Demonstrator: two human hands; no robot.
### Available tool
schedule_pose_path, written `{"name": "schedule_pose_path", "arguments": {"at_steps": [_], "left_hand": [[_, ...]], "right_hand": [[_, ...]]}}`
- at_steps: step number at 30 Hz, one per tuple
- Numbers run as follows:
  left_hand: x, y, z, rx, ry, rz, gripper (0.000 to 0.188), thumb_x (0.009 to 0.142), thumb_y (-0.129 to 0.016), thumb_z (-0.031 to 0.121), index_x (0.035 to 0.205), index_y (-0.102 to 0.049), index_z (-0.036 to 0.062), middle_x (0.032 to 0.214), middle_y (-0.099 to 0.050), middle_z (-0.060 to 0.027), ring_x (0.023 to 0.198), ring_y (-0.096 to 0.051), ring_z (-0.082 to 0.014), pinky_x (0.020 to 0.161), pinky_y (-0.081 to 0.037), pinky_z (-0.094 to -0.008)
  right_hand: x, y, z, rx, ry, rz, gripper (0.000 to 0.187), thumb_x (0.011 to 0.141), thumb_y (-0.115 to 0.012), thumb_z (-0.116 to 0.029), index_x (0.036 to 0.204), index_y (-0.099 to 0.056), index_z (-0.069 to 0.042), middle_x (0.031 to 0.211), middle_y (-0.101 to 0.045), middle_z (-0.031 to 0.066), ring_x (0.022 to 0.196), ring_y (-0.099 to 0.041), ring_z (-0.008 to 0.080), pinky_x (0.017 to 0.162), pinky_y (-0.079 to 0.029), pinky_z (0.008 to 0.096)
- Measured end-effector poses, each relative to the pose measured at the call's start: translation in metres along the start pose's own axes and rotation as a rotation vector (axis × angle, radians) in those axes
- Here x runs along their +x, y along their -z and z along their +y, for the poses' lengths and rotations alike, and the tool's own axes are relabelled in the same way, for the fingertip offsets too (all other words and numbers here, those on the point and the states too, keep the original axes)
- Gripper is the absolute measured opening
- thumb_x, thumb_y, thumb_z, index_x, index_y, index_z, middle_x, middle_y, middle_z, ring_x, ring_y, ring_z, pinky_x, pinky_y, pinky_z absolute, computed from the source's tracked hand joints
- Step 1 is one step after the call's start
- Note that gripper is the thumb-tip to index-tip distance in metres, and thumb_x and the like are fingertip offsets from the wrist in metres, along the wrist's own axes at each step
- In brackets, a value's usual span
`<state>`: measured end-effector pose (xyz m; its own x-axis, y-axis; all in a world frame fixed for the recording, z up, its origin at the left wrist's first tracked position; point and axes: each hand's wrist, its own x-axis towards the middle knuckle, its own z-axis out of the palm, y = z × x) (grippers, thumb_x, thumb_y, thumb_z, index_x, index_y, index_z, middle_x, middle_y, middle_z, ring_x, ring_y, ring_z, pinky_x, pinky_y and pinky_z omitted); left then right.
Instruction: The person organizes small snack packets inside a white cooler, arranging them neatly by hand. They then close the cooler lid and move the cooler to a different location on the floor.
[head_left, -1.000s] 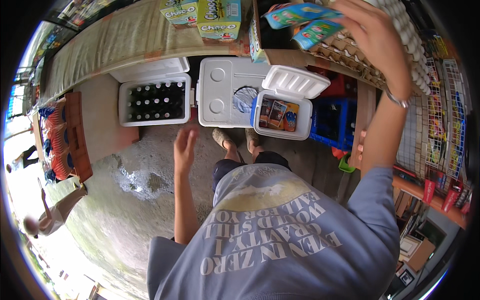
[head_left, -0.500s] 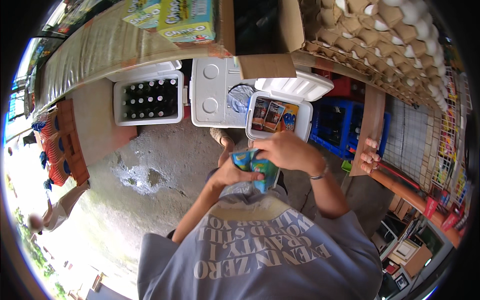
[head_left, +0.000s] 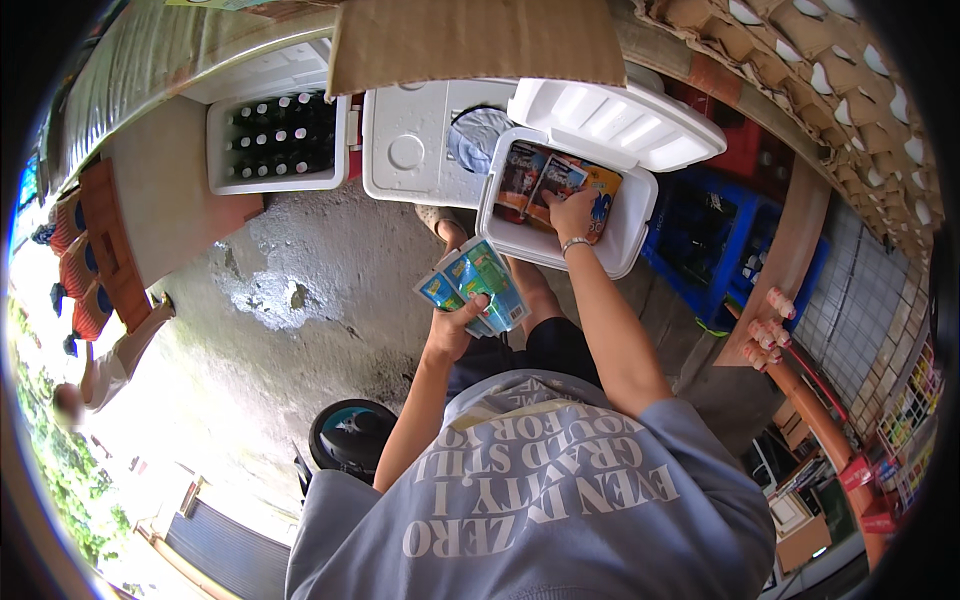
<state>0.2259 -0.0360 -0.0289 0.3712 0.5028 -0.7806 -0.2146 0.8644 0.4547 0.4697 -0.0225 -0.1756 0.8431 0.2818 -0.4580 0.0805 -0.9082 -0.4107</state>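
My left hand (head_left: pixel 458 328) is closed around a few flat, shiny blue-green packets (head_left: pixel 480 285), thumb on top, held in front of my lap. My right hand (head_left: pixel 575 215) reaches into an open white cooler box (head_left: pixel 630 228), palm down. Its fingers look apart and rest on the packets inside; the fingertips are partly hidden. Under and beside it lie brown packets (head_left: pixel 522 178) with a pictured front and an orange-yellow packet (head_left: pixel 607 187) with blue lettering. The cooler's raised white lid (head_left: pixel 630 125) leans back behind it.
A closed white cooler (head_left: pixel 410 180) stands left of the open one, and another cooler (head_left: pixel 215 165) holds several dark bottles. Blue crates (head_left: pixel 690 240) are at the right. A cardboard flap (head_left: pixel 470 45) overhangs the front; egg trays (head_left: pixel 840 90) are upper right. The floor is wet (head_left: pixel 280 290).
My right hand has left the blue-green packets and moved forward into the open cooler. The left hand keeps the packets, now fanned out more. My view has shifted closer to the cooler.
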Motion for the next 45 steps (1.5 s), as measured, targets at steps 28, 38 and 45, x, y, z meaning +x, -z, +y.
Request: {"name": "schedule_pose_path", "arguments": {"at_steps": [28, 38, 45], "left_hand": [[-0.007, 0.033, -0.027, 0.142, 0.000, 0.053, 0.031, 0.081, -0.079, 0.012, 0.107, -0.063, 0.0069, 0.092, -0.065, -0.0006, 0.084, -0.063, -0.0133, 0.081, -0.051, -0.0313], [-0.008, 0.039, -0.027, 0.206, -0.012, 0.043, 0.035, 0.081, -0.080, 0.015, 0.110, -0.063, 0.0059, 0.094, -0.065, -0.0005, 0.086, -0.063, -0.0135, 0.080, -0.050, -0.0309], [-0.009, 0.039, -0.024, 0.160, -0.025, -0.023, 0.037, 0.082, -0.079, 0.015, 0.113, -0.063, 0.0052, 0.097, -0.066, -0.0013, 0.089, -0.063, -0.0138, 0.082, -0.051, -0.0315]], "right_hand": [[-0.009, 0.039, -0.013, -0.218, 0.752, -0.230, 0.056, 0.087, -0.070, -0.039, 0.124, -0.051, -0.002, 0.113, -0.056, 0.0215, 0.096, -0.061, 0.0395, 0.076, -0.054, 0.0462], [-0.004, -0.017, -0.026, -0.074, 0.252, -0.205, 0.049, 0.081, -0.065, -0.027, 0.113, -0.049, 0.006, 0.104, -0.062, 0.0310, 0.088, -0.066, 0.0462, 0.078, -0.054, 0.0542], [0.024, 0.006, 0.050, 0.807, -0.032, -0.569, 0.035, 0.092, -0.055, -0.022, 0.113, -0.058, 0.005, 0.108, -0.063, 0.0229, 0.092, -0.064, 0.0373, 0.079, -0.052, 0.0467]]}}
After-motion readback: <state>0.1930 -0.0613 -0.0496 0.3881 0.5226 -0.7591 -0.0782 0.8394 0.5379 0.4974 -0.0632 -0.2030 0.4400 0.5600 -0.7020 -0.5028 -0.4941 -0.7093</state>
